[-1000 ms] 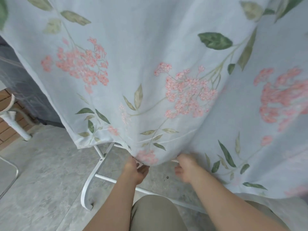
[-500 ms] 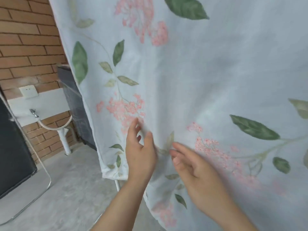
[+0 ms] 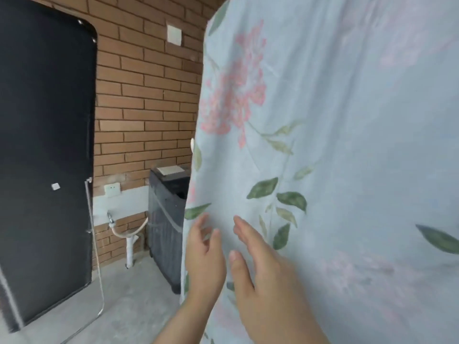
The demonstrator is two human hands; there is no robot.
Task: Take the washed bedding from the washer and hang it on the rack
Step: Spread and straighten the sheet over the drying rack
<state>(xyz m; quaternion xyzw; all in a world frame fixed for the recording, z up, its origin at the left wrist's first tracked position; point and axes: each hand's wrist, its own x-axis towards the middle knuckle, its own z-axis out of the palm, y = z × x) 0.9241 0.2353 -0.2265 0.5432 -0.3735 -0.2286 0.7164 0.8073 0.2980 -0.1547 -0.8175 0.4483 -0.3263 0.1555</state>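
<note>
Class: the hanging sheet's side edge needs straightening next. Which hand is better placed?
Left. The left hand sits open beside the sheet's free edge; the right hand lies further in.

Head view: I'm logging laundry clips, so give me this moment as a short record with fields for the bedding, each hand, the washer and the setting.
bedding: pale floral sheet, hanging, fills the right of the view
left hand: open, fingers spread at the sheet's left edge, no grip
right hand: open, flat near the sheet, no grip
washer: dark top-loader behind the sheet, partly hidden
setting: brick wall, concrete floor
rack: not visible
</note>
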